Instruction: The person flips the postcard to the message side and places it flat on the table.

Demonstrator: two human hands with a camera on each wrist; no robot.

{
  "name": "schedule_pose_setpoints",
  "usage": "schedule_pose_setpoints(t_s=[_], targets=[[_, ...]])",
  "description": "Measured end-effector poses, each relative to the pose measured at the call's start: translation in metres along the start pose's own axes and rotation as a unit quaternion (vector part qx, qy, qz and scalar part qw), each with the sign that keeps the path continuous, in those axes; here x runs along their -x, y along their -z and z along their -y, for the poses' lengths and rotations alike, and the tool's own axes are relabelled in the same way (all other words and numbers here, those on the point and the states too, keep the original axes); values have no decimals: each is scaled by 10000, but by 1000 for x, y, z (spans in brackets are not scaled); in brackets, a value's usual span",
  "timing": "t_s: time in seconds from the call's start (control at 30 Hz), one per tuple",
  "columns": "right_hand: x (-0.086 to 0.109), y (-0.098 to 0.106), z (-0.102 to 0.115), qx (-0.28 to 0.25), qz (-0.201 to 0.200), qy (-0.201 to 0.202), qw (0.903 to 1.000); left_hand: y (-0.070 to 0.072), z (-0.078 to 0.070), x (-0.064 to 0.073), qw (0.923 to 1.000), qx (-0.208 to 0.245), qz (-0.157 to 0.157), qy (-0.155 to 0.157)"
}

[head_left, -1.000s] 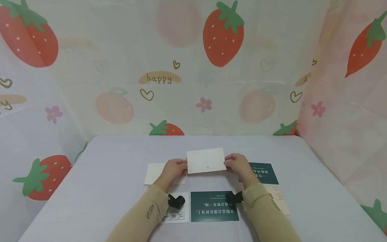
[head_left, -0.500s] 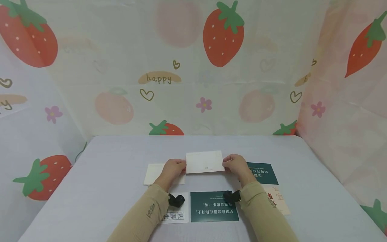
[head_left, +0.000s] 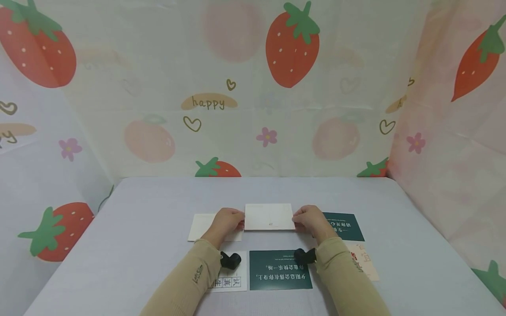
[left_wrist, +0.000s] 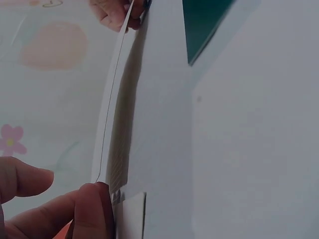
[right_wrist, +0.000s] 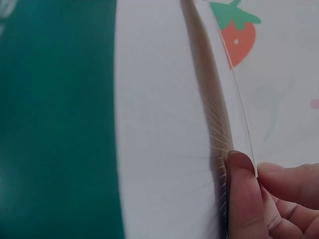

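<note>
White card (head_left: 269, 216) up in a 2-handed pinch
Our left hand (head_left: 226, 224) pinches 1 short side and our right hand (head_left: 313, 222) grips the other; we've got it over the table (head_left: 158, 197), between the cream card (head_left: 199, 226) and the farther dark green card (head_left: 349, 226).

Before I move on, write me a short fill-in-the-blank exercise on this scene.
1. The held card between the left hand and the right hand is ____ in colour.
2. The boxed-character card lies to the ____ of the near green card.
3. The central tan patch on the backdrop reads "____".

Missing words: white; left; happy.
</note>
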State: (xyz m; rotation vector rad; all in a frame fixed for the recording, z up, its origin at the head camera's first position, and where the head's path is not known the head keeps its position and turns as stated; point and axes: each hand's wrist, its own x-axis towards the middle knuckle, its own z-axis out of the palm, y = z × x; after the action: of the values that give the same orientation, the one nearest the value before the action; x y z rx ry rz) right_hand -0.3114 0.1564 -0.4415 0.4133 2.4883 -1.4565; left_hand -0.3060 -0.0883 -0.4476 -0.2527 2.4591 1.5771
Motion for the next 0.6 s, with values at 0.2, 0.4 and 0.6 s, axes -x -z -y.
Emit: schedule_pose_setpoints(t_s=[0.2, 0.4, 0.6], targets=[[-2, -1, -1, -238, 33, -21, 9997, 0, -1, 0, 9998, 118, 69, 129], [-3, -1, -3, -217, 48, -11, 9998, 1, 0, -1, 9994, 252, 135, 182], [-3, -1, -4, -132, 76, -7, 9999, 2, 2, -1, 9991, 345, 224, 113]])
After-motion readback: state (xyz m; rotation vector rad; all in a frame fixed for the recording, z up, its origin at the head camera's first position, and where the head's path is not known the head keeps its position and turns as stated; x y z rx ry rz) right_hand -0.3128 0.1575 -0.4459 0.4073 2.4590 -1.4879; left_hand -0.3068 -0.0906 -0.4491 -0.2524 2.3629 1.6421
